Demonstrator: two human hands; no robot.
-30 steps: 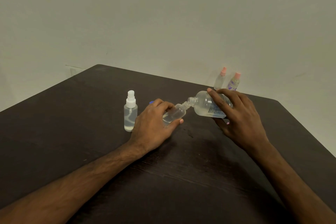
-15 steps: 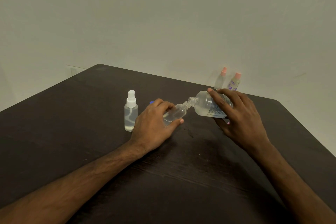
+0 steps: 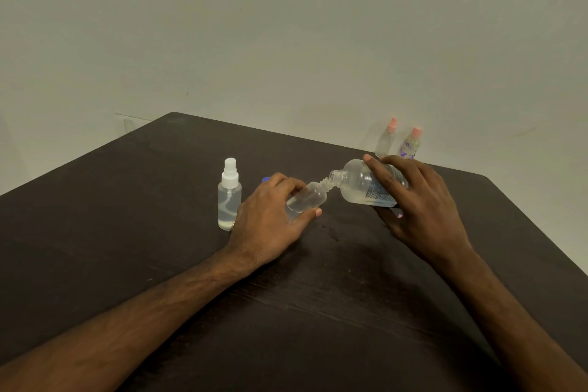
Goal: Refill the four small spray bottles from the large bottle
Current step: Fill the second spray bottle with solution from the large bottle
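Almost nothing has shifted over the last second: both hands hold the same pour. The left hand [image 3: 270, 219] grips the open small bottle [image 3: 310, 199], tilted with its neck up to the right, low over the counter [image 3: 127, 232]. The right hand [image 3: 420, 200] is wrapped round the large bottle [image 3: 359, 184], tipped nearly flat, its mouth meeting the small bottle's neck. Some clear liquid shows in the small bottle, so this looks like the filling step in mid-course.

A white-capped spray bottle [image 3: 229, 197] stands upright just left of the left hand, with liquid in it. Two pink-capped bottles [image 3: 385, 138] stand together at the far edge. A blue object [image 3: 265, 179] peeks out behind the left knuckles, possibly a cap.

Next, I judge, the large bottle must be righted gently before the necks part, and the sprayer top refitted.
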